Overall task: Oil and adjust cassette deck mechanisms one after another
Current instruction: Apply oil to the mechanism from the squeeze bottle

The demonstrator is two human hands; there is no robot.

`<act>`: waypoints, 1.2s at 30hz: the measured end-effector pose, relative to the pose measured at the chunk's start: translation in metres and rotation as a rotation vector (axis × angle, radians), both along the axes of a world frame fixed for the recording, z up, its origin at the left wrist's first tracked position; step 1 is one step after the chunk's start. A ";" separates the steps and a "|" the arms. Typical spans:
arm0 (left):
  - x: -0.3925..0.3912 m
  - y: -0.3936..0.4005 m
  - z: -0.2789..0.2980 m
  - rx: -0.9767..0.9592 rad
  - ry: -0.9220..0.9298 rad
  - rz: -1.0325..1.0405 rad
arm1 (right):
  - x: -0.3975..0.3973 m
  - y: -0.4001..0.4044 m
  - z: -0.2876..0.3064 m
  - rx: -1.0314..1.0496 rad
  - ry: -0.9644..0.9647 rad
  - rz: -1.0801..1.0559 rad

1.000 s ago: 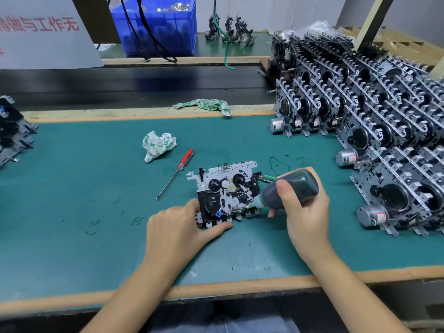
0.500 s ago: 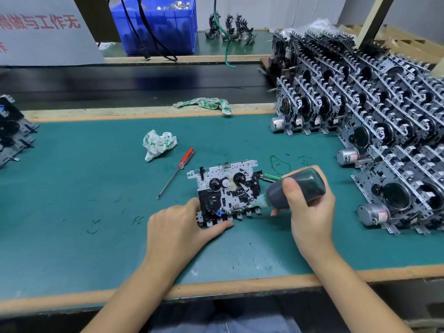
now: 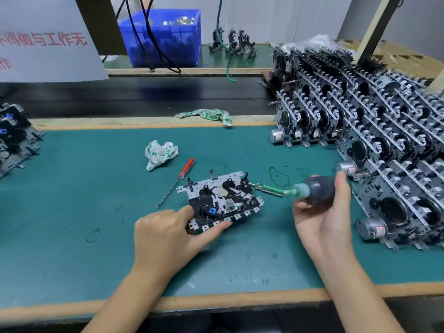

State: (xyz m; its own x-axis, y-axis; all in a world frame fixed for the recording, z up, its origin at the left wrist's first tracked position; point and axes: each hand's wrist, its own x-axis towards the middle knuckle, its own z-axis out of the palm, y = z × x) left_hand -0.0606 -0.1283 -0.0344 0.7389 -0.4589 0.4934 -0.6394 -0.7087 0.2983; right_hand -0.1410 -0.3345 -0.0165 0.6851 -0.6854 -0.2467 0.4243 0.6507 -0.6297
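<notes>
Left hand (image 3: 165, 234) pinching near-left corner of cassette deck mechanism (image 3: 222, 199) on green mat (image 3: 72, 212); right hand (image 3: 322, 212) gripping dark oil bottle (image 3: 314, 189) just right of it.

Oil bottle (image 3: 317, 189) motion-blurred; stacked mechanisms (image 3: 396, 145) and red-lettered sign (image 3: 45, 42) cropped by frame edges.

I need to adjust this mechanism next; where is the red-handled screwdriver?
The red-handled screwdriver lies on the green mat, left of the cassette mechanism, beside the crumpled cloth.
</notes>
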 end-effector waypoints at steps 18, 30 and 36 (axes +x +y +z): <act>0.093 0.002 0.029 0.058 0.210 0.128 | 0.005 -0.003 -0.003 -0.020 0.041 0.122; 0.113 -0.002 0.034 0.077 0.238 0.044 | 0.006 -0.002 -0.004 -0.056 0.047 0.158; 0.119 -0.004 0.034 0.072 0.236 0.042 | 0.005 -0.002 -0.005 -0.043 0.040 0.166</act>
